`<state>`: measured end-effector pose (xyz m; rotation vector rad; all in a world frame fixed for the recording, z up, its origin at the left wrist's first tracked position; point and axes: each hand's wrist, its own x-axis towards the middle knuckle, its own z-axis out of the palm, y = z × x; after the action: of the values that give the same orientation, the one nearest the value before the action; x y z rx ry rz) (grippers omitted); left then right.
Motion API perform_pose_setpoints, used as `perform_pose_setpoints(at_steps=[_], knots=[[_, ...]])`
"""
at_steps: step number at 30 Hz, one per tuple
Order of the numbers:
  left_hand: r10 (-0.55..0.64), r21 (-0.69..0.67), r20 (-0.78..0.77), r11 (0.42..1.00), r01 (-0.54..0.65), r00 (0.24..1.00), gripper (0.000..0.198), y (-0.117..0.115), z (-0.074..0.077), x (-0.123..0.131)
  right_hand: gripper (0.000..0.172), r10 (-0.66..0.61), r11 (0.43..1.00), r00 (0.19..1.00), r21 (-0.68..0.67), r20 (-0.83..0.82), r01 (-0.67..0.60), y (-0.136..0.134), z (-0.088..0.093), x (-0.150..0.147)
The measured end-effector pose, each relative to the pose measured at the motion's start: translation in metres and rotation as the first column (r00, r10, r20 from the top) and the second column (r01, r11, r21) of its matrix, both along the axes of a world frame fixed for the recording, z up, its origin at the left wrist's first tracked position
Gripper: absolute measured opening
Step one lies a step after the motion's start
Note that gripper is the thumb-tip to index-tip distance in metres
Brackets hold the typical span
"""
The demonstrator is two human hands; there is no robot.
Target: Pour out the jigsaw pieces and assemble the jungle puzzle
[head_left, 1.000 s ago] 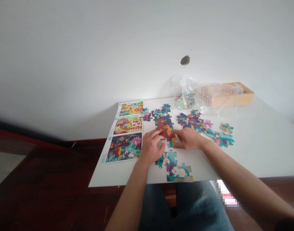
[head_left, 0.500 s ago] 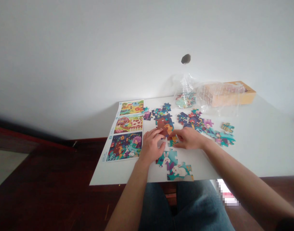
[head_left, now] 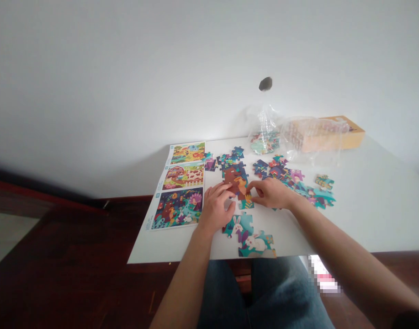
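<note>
My left hand lies with its fingers apart at the lower left of the brown bear section, its fingertips on that section's edge. My right hand is at the other side, thumb and index finger bent around the right edge of a teal piece with a yellow plant. That piece sits against the bottom of the bear section. Nearer the front edge lie joined rabbit pieces. Under and beyond my right hand are more loose pieces.
A printed picture sheet lies on the left of the white table. At the back stand a clear bag with pieces and a yellow box partly covered by clear plastic. A lone piece lies at the right.
My right hand has risen slightly and its fingers have drawn back to the right edge of the yellow-plant piece, which now touches the bear section. My left hand has stayed in place.
</note>
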<state>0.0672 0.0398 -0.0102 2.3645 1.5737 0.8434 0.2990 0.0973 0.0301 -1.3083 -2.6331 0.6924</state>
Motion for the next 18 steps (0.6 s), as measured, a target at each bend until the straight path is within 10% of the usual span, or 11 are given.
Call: perform_pose_setpoints(at_steps=[18], knots=[[-0.01, 0.038, 0.044, 0.999, 0.008, 0.999, 0.011, 0.0007, -0.0013, -0.0009, 0.025, 0.012, 1.0, 0.999, 0.027, -0.044, -0.01, -0.0024, -0.0072, -0.0038]])
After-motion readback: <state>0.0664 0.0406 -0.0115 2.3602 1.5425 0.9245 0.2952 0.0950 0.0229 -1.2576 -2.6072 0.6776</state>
